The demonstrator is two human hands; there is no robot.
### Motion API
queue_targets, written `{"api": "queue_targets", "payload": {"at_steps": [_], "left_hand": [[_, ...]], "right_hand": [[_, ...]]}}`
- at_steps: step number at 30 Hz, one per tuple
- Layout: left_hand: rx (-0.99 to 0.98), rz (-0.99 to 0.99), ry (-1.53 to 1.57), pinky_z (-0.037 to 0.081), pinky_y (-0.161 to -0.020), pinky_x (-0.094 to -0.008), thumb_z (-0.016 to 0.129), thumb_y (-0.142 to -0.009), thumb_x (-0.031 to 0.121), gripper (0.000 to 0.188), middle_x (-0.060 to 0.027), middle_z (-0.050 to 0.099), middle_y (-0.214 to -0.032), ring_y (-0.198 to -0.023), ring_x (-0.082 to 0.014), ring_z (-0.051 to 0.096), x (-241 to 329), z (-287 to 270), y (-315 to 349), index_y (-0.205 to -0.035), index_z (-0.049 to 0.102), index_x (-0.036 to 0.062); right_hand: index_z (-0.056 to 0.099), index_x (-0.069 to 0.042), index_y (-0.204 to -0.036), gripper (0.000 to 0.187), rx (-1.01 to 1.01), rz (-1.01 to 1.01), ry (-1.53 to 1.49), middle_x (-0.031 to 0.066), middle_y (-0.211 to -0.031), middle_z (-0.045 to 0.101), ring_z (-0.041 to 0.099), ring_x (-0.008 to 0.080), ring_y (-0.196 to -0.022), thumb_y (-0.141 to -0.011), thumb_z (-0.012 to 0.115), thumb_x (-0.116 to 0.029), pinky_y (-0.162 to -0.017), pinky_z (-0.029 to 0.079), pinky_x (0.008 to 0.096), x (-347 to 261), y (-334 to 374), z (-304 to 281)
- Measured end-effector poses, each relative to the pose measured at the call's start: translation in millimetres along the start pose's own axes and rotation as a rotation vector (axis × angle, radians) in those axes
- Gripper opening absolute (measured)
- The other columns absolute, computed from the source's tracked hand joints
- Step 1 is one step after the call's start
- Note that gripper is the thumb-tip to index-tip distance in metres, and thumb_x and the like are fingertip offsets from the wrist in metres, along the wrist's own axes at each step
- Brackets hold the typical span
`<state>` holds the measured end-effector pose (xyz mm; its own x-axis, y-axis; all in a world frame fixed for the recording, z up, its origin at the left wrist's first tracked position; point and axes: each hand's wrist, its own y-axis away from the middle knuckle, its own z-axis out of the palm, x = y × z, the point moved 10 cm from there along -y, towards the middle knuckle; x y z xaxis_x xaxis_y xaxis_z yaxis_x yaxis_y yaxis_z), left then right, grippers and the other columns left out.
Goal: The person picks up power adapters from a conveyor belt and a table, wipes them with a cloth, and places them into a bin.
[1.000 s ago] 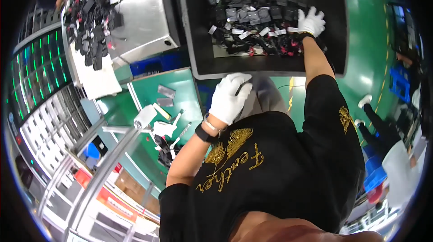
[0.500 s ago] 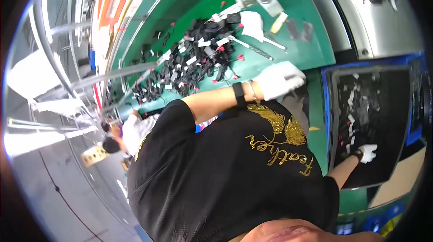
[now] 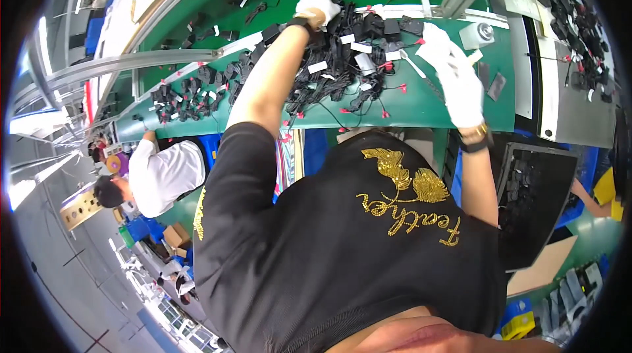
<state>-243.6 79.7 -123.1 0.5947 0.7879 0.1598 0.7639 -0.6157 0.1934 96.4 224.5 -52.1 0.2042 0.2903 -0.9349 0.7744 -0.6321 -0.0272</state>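
A heap of black power adapters (image 3: 329, 56) with coiled cables, white labels and red plug ends lies on the green table. My left hand (image 3: 318, 4), in a white glove, reaches across to the heap's far edge. Its fingers are partly hidden against the black pieces. Over the table to the right of the heap is my right hand (image 3: 461, 93), also gloved, with its fingers stretched forward. A white cloth-like piece (image 3: 433, 42) meets these fingertips; I see no clear grip on it. A thin pen-like tool (image 3: 421, 71) lies just left of this hand.
A white bottle (image 3: 476, 35) and a dark flat block (image 3: 496, 85) stand beyond my right hand. A dark tray (image 3: 530, 247) holding black parts is at the right, with another person's arm (image 3: 590, 200) beside it. More adapters (image 3: 573, 30) lie on a metal surface. A metal bar (image 3: 158, 63) crosses the left.
My left hand has moved from near my chest forward to the heap. My right hand has left the tray and come up over the table. The view has shifted too.
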Motion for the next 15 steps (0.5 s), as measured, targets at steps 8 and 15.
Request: {"api": "queue_targets", "payload": {"at_steps": [8, 15], "left_hand": [[0.193, 0.19, 0.923, 0.049, -0.085, -0.0381, 0.057, -0.088, 0.041, 0.052, -0.0171, 0.065, -0.101, -0.097, -0.0285, 0.062, -68, -7, -16, -0.122, 0.056, 0.001], [0.217, 0.256, 1.274, 0.052, -0.075, -0.0345, 0.06, -0.088, 0.027, 0.042, -0.0124, 0.068, -0.097, -0.093, -0.023, 0.063, -11, -125, 136, -0.121, 0.053, 0.0007]], "right_hand": [[0.052, -0.008, -0.132, 0.062, -0.067, -0.205, 0.561, 0.0176, -0.118, 0.063, 0.062, 0.0371, -0.103, -0.084, 0.059, -0.048, -0.092, 0.048, 0.0407, -4, -97, 168], [0.049, -0.001, -0.118, 0.052, -0.206, 0.232, 0.546, 0.0211, -0.098, 0.065, 0.065, 0.0376, -0.087, -0.077, 0.068, -0.028, -0.078, 0.052, 0.0448, 67, -125, 188]]}}
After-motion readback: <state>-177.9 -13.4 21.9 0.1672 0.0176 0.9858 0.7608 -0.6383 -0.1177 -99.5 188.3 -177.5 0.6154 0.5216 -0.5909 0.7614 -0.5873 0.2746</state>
